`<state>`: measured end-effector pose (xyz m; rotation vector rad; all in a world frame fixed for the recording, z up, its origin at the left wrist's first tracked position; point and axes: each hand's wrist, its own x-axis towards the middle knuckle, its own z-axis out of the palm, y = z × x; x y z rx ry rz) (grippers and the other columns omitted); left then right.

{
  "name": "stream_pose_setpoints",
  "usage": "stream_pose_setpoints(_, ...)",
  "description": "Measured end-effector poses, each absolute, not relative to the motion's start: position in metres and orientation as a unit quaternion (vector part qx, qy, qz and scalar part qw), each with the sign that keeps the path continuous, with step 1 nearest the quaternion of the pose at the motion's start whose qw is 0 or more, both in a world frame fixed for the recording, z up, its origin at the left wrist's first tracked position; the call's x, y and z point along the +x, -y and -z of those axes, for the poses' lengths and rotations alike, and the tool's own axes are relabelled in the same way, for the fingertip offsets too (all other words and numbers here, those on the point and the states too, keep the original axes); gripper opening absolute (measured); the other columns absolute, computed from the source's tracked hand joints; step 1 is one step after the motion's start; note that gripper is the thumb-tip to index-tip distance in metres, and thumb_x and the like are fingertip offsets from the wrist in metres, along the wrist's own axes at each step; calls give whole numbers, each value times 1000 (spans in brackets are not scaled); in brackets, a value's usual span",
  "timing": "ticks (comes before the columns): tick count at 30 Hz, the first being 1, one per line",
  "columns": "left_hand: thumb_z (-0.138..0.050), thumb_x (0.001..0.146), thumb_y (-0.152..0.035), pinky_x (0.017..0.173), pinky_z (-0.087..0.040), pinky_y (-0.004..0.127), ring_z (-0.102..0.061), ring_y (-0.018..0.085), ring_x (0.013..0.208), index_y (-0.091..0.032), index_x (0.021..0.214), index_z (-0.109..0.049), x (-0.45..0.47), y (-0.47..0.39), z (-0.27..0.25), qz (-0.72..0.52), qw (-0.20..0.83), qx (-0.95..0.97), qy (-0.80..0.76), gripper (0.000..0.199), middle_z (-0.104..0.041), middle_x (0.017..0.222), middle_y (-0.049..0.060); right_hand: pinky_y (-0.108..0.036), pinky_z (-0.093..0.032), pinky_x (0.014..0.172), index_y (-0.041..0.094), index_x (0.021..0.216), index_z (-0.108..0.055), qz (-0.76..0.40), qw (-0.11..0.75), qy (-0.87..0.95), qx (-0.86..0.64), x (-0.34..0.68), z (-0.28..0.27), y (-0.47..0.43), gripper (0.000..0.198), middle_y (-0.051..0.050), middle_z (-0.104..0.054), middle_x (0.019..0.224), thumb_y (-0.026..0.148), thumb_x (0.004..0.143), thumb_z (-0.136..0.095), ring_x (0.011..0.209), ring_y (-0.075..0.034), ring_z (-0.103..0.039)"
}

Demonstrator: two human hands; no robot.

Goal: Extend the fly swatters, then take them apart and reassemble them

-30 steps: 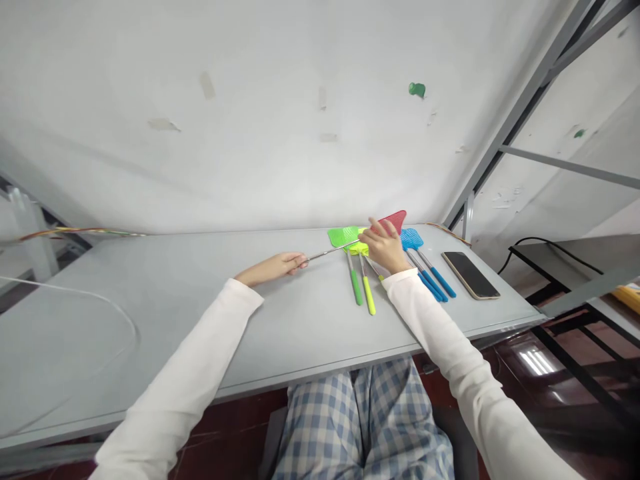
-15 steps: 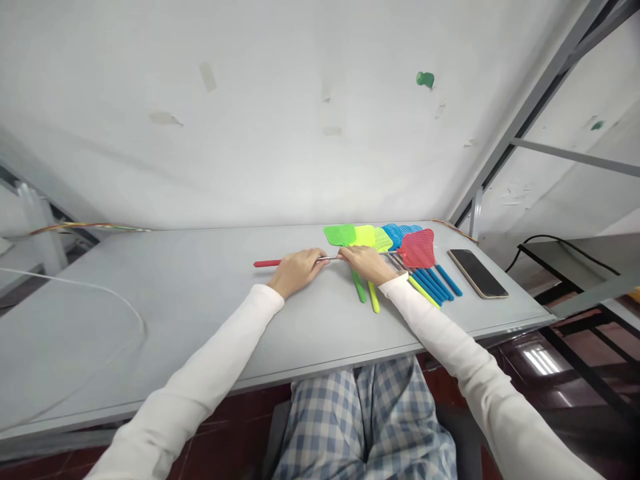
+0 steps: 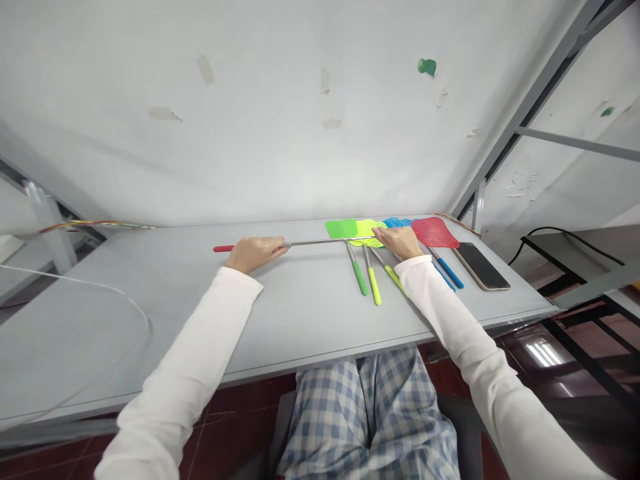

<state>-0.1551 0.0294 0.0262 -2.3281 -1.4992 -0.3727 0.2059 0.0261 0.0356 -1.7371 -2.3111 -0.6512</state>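
A red fly swatter with a thin metal telescopic rod lies level across both my hands, its red handle at the left and its mesh head at the right. My left hand is closed around the rod close to the handle. Farther right, my right hand is closed on the rod near the head. Beneath and behind it, a green swatter, yellow swatters and blue swatters lie in a row with their handles toward me. My right hand and sleeve hide part of them.
A dark-screened phone lies right of the swatters on the grey table. A white cable curves over the table's left part. Thin coloured wires run along the back left, and a wall rises behind.
My hands have moved apart, left hand leftward and right hand rightward. The red swatter's rod is drawn out longer, its handle now farther left and its head farther right.
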Motion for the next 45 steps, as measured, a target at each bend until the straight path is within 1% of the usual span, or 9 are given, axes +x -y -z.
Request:
stream_pose_setpoints(6,-33,92,-48,54,-21,29,-53,17,62,-21,62,-47,-183,-28,-38,121,150,-791,581,43,-56,58,5,-30,-14,53,17,70,-63,245,143,772,-569,228,-38,-30,55,-6,-61,57,43,100,-24,48,-12,-44)
stream_pose_setpoints(9,-34,92,-50,55,-22,30,-52,17,63,-21,61,-46,-192,-26,-38,125,144,-780,596,44,-54,57,5,-30,-14,54,17,70,-63,232,149,761,-587,236,-39,-29,55,-7,-62,58,42,100,-23,49,-13,-46)
stream_pose_setpoints(15,-35,90,-42,57,-22,29,-50,16,63,-21,61,-48,-189,-28,-27,147,158,-767,604,37,-59,65,4,-28,-17,55,18,76,-63,179,191,765,-589,232,-43,-23,49,-6,-69,70,44,99,-28,60,-15,-55)
stream_pose_setpoints(20,-34,90,-42,56,-20,29,-49,15,62,-21,63,-49,-181,-28,-27,155,166,-761,608,38,-60,67,4,-27,-20,56,18,72,-61,159,183,762,-601,223,-42,-24,47,-5,-66,70,47,97,-34,64,-16,-55)
stream_pose_setpoints(25,-30,92,-47,57,-21,28,-52,17,64,-21,67,-54,-181,-27,-31,157,176,-747,622,44,-64,69,6,-27,-33,72,17,88,-65,110,180,834,-510,220,-31,-33,34,-6,-66,81,44,95,-46,79,-18,-56)
stream_pose_setpoints(29,-29,93,-49,56,-23,28,-56,18,65,-22,71,-59,-184,-28,-28,143,177,-737,636,46,-67,72,7,-26,-36,73,17,100,-66,75,184,860,-470,221,-26,-37,27,-7,-64,90,32,97,-43,83,-18,-56)
stream_pose_setpoints(35,-30,90,-50,58,-29,28,-63,23,68,-21,75,-69,-177,-33,-21,71,155,-735,657,51,-69,68,10,-26,-37,71,18,95,-68,50,227,848,-476,229,-22,-42,28,-7,-65,88,21,95,-40,83,-18,-57)
stream_pose_setpoints(40,-25,92,-44,64,-37,33,-67,30,79,-17,85,-76,-156,-33,-20,74,143,-735,659,58,-72,77,17,-27,-37,73,16,90,-69,69,262,839,-472,225,-24,-46,29,-6,-66,80,17,92,-41,78,-19,-57)
stream_pose_setpoints(45,-21,95,-42,65,-40,34,-69,30,81,-13,91,-76,-109,-20,-18,84,127,-770,619,62,-73,81,20,-26,-36,73,15,92,-69,87,224,858,-454,180,-29,-26,27,-7,-66,82,21,95,-43,80,-18,-57)
